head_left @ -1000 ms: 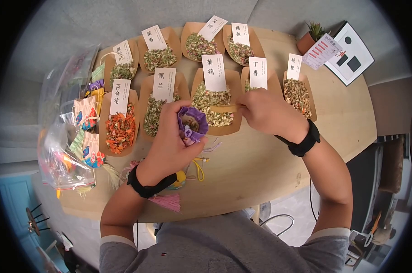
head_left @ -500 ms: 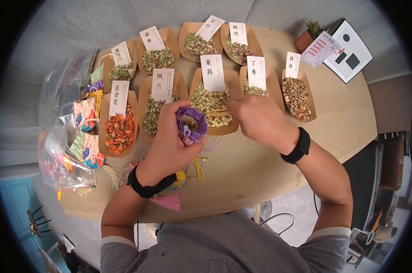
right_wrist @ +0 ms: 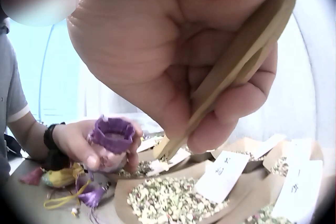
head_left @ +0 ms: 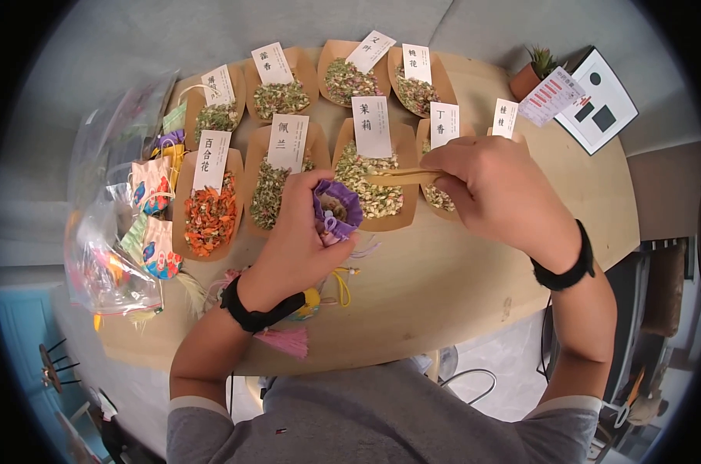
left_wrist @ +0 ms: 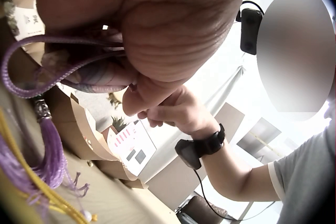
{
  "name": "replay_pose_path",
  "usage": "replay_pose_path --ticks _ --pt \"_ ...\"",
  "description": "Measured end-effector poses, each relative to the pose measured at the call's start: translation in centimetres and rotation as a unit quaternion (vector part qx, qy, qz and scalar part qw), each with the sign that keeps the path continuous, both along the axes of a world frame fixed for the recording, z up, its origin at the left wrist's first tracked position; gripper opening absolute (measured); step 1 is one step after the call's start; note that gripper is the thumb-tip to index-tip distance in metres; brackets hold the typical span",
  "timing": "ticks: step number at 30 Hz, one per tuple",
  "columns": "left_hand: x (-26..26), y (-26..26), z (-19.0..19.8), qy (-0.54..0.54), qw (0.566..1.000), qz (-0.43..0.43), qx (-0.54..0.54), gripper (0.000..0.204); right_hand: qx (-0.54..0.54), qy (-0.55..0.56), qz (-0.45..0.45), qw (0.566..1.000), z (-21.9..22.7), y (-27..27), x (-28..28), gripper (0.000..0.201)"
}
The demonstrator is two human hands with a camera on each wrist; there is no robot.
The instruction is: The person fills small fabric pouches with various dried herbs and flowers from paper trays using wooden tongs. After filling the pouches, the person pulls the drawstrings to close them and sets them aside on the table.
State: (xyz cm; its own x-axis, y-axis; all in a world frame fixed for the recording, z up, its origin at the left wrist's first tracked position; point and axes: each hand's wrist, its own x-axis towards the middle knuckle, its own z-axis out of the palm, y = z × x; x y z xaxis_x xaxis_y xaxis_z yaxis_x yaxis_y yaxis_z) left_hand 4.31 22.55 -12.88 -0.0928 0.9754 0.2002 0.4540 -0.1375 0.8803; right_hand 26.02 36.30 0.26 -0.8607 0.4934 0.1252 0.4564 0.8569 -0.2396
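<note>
The left hand [head_left: 298,224] holds a small pouch with a gathered purple rim [head_left: 338,209], its mouth facing up and dried bits inside. In the right wrist view, the pouch [right_wrist: 112,142] is gripped between thumb and fingers. The right hand [head_left: 497,189] pinches wooden tweezers [head_left: 403,178], whose tips are over the tray of pale dried flowers [head_left: 400,220], close to the pouch. Seen from the right wrist, the tweezers [right_wrist: 231,71] slant down from the palm. A purple cord [left_wrist: 52,39] with a tassel [left_wrist: 50,150] hangs below the left hand [left_wrist: 152,29].
Several other paper trays with labels stand in two rows, one with orange petals [head_left: 211,220]. At the left lie patterned pouches [head_left: 159,247] and a clear plastic bag [head_left: 95,232]. A potted plant [head_left: 526,80] and a framed board [head_left: 605,104] stand back right; a pink tassel [head_left: 284,341] lies near the front edge.
The right hand has moved right and drawn the tweezers back from low over the pale flowers. The left hand still holds the pouch, and the head view has shifted slightly.
</note>
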Motion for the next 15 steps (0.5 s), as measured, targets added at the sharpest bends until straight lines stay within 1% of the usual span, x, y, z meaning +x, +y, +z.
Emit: replay_pose_path --ticks 1,3,4,5,6,7,8,11,13,15 --pt "0.0 0.1 0.0 0.013 1.0 0.001 0.009 0.076 -0.001 0.001 0.001 1.0 0.7 -0.3 -0.3 0.014" --pt "0.0 0.1 0.0 0.027 1.0 0.0 0.017 0.076 0.033 -0.002 0.052 0.998 1.4 -0.8 -1.1 0.01" --pt "0.1 0.1 -0.2 -0.001 1.0 -0.001 -0.006 0.076 0.033 0.0 0.05 0.998 1.3 -1.2 -1.5 0.01" --pt "0.1 0.1 -0.3 -0.029 0.999 -0.002 -0.029 0.076 0.028 -0.014 0.078 0.996 1.2 -1.5 -2.0 0.009" --pt "0.1 0.2 -0.4 -0.027 0.999 -0.006 -0.029 0.076 0.023 -0.028 0.105 0.994 1.1 -1.8 -2.4 0.009" --pt "0.0 0.2 -0.5 -0.005 1.0 -0.006 -0.005 0.076 0.031 -0.001 0.124 0.992 0.7 -2.1 -2.8 0.004" --pt "0.0 0.2 -0.6 0.017 1.0 -0.006 0.019 0.076 0.032 -0.001 0.123 0.992 0.8 -2.2 -2.7 0.004" --pt "0.0 0.2 -0.5 -0.005 1.0 -0.01 0.012 0.076 0.018 -0.005 0.111 0.994 1.7 -2.1 -2.5 0.004" --pt "0.0 0.0 -0.2 -0.019 1.0 -0.003 -0.006 0.076 0.014 -0.045 0.066 0.997 2.8 -1.7 -2.0 0.009" --pt "0.1 -0.1 -0.2 -0.031 0.999 -0.003 -0.026 0.075 0.004 -0.041 0.061 0.997 1.7 -1.7 -2.0 0.012"
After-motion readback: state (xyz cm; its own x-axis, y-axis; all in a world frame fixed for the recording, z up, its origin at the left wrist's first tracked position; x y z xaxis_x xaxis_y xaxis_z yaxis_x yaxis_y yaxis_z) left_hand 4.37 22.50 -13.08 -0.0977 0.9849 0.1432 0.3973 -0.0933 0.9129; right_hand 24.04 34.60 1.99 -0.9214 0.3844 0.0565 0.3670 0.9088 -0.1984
